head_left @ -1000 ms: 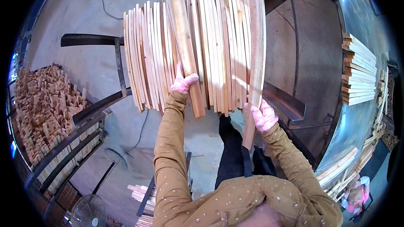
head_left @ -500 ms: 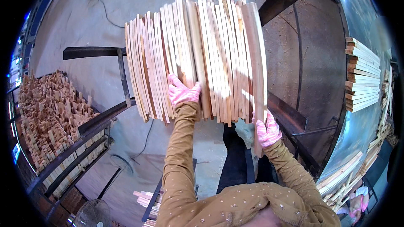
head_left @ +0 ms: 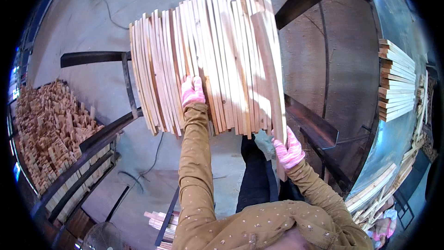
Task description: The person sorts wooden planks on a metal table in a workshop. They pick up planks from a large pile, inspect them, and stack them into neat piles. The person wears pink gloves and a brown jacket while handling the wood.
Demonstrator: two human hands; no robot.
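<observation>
I am pressing my left hand [head_left: 192,91] flat against the slats [head_left: 208,60] to steady them, while my right hand [head_left: 287,148] is gripping one slat [head_left: 270,69] at their right edge.

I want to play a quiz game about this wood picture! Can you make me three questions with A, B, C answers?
1. Where is the left hand?
A. on the row of slats
B. on the floor
C. on the fan

2. What colour are the gloves?
A. blue
B. pink
C. black

3. What is the right hand doing?
A. hanging free
B. gripping one slat
C. holding a cable

Answers:
1 A, its palm lies flat on the upright slats.
2 B, both hands show pink gloves.
3 B, its fingers close round the low end of the slat at the row's right edge.
</observation>
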